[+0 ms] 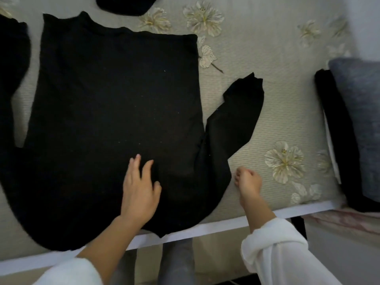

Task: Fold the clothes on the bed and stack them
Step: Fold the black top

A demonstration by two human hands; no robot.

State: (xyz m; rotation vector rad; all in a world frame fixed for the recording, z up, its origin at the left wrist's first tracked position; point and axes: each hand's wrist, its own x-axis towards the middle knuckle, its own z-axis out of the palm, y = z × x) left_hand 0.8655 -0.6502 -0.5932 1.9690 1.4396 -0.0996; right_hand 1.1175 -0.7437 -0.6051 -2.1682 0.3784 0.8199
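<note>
Sweater (115, 95) lay flat on bed (287, 112), mid-left, not yet folded. Step judged: smoothing before first fold. Left hand (139, 188) pressed on near body, fingers spread, released. Right sleeve (236, 112) angled out far-right. Right hand (247, 179) just beside sweater's near-right edge, fingers curled, gripping nothing visible. Next likely: take sleeve, fold across body.

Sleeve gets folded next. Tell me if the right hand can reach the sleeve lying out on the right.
Probably yes. The right hand is just beside the black top, near the base of its sleeve, which lies flat and uncovered on the bed; nothing lies between them.
</note>
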